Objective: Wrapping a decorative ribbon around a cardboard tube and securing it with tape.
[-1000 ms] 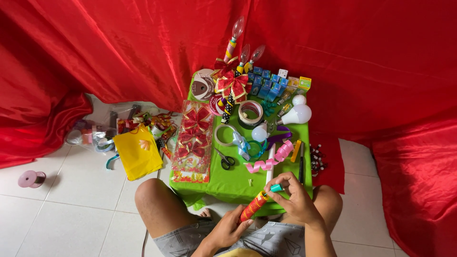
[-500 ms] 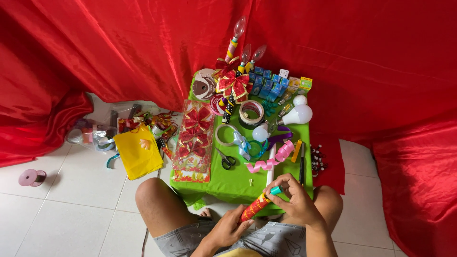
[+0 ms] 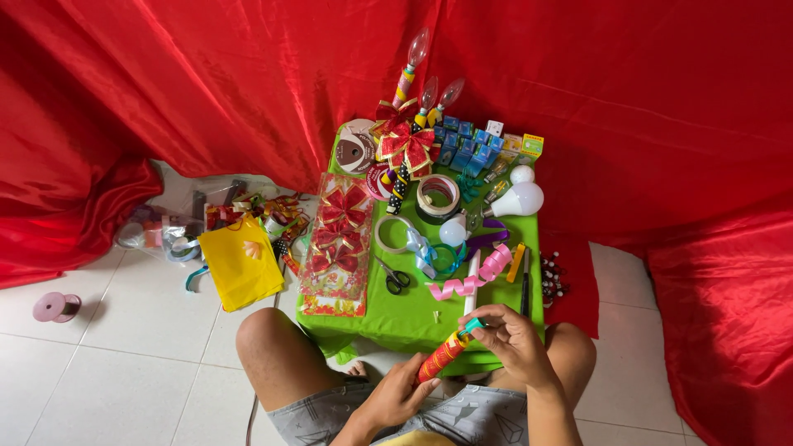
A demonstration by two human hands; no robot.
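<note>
At the bottom middle, a red tube (image 3: pixel 441 357) is gripped steady by the left hand (image 3: pixel 395 395) while its teal tip (image 3: pixel 471 326) is pinched by the right hand (image 3: pixel 514 339).

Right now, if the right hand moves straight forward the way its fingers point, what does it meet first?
Probably the curled pink ribbon on the green table. The right hand points up-left over the near edge, beside a white stick; depth is unclear.

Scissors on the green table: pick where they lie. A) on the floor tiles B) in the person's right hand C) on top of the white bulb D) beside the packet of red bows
D: the scissors lie flat on the green table, just right of the packet of red bows.
</note>
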